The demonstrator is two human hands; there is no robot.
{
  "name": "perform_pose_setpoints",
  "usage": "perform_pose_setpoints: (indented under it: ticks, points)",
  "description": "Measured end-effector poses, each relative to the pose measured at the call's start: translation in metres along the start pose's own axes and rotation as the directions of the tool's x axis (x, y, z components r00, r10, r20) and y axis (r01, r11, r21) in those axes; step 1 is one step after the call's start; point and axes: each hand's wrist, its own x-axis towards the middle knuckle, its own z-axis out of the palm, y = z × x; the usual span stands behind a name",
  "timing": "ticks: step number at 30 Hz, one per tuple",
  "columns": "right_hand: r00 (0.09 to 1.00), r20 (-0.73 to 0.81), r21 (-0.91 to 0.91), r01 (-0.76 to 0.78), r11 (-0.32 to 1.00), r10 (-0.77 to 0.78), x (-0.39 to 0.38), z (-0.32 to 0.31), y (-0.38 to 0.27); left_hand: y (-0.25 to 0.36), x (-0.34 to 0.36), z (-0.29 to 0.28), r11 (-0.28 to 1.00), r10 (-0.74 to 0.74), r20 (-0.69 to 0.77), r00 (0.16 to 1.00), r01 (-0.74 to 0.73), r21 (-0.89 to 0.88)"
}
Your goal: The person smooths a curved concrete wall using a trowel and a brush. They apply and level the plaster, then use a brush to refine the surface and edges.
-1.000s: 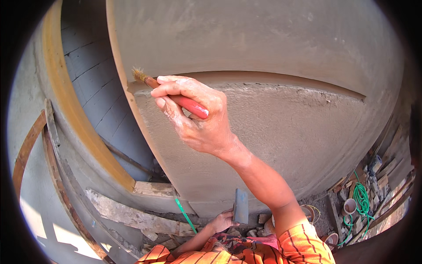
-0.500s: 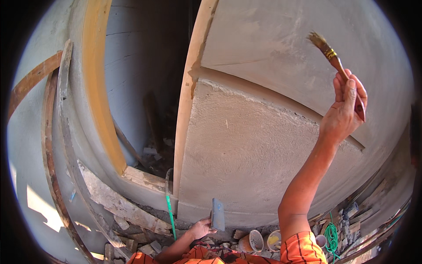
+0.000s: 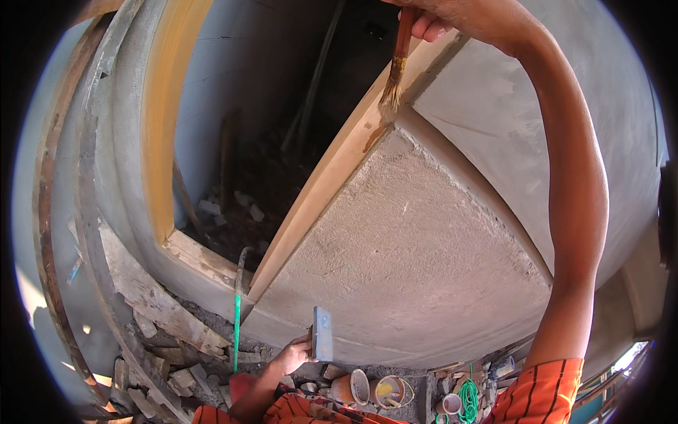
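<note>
My right hand [image 3: 439, 18] reaches up to the top edge of the view, its fingers closed round the wooden handle of a paintbrush [image 3: 400, 60]. The bristles point down and touch the wooden door frame [image 3: 321, 187], beside a dark damp patch where a recessed groove in the wall meets it. Low in the view, my left hand [image 3: 292, 355] grips a blue-grey plastering float [image 3: 323, 334], held on edge in front of the wall's foot. Rough plaster [image 3: 417, 233] covers the lower wall; above the groove the plaster [image 3: 501, 99] looks smoother.
Left of the frame is a dark doorway with rubble inside. Long timber boards [image 3: 86, 162] lean at the left. A green hose piece [image 3: 237, 325] stands by the sill [image 3: 205, 260]. Below lie broken bricks, buckets [image 3: 351, 387] and a coil of green hose [image 3: 468, 399].
My right hand has swung up and left, turning the brush bristles-down onto the door frame. My left hand, still holding the float, appears slightly further left as the view shifted.
</note>
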Motion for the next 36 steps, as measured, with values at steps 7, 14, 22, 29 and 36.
perform_pose_setpoints:
  ticks: [7,14,22,29,36]
  points:
    - [0.97,0.237,0.091,-0.085,0.992,0.062,0.04,0.008,0.035,0.007,-0.012,0.0,0.996,-0.035,-0.053,0.998,0.031,-0.08]
    - [0.955,0.26,0.165,-0.19,0.968,0.143,0.039,0.013,0.059,0.013,-0.015,-0.007,0.995,-0.065,-0.099,0.993,0.057,-0.082]
    - [0.978,-0.093,0.071,-0.18,0.981,0.187,0.029,-0.049,0.07,0.016,-0.017,-0.007,0.982,0.043,-0.095,0.995,-0.025,0.189]
    - [0.998,-0.037,0.217,-0.038,0.975,0.047,0.037,-0.027,0.056,0.025,-0.017,-0.003,0.996,-0.03,-0.115,0.993,0.02,-0.089]
    - [0.981,0.162,0.167,-0.137,0.976,0.11,0.036,0.015,0.064,0.012,-0.02,-0.013,0.998,0.02,-0.089,0.996,-0.026,-0.066]
